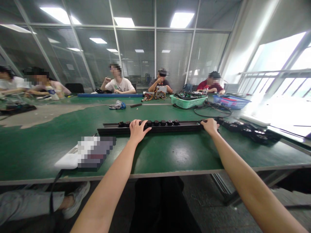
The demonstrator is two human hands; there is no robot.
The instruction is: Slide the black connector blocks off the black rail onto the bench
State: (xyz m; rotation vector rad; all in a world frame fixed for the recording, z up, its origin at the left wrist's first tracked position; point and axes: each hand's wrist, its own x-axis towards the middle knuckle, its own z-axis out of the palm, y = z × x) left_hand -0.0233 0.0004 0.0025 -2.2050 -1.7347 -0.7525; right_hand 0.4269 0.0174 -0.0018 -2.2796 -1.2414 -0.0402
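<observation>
Fingers of the left hand (139, 131) and right hand (210, 126) are curled over the black rail (170, 129); its round fittings (163, 123) could be dislodged by uneven pressure.

The black rail (155, 130) looked matt, its round knobs (163, 123) dull plastic — the green counter (43, 152) had a glossy laminate top, worn rough and pale in one patch — and the green basket (188, 101) was smooth moulded plastic.

Pixelated white-and-dark item (89, 152) was unreadable, type undetermined. Black rail (150, 129) was partly hidden under the left hand (139, 131) and right hand (210, 126). Green plastic basket (188, 102) — contents too small to identify.
</observation>
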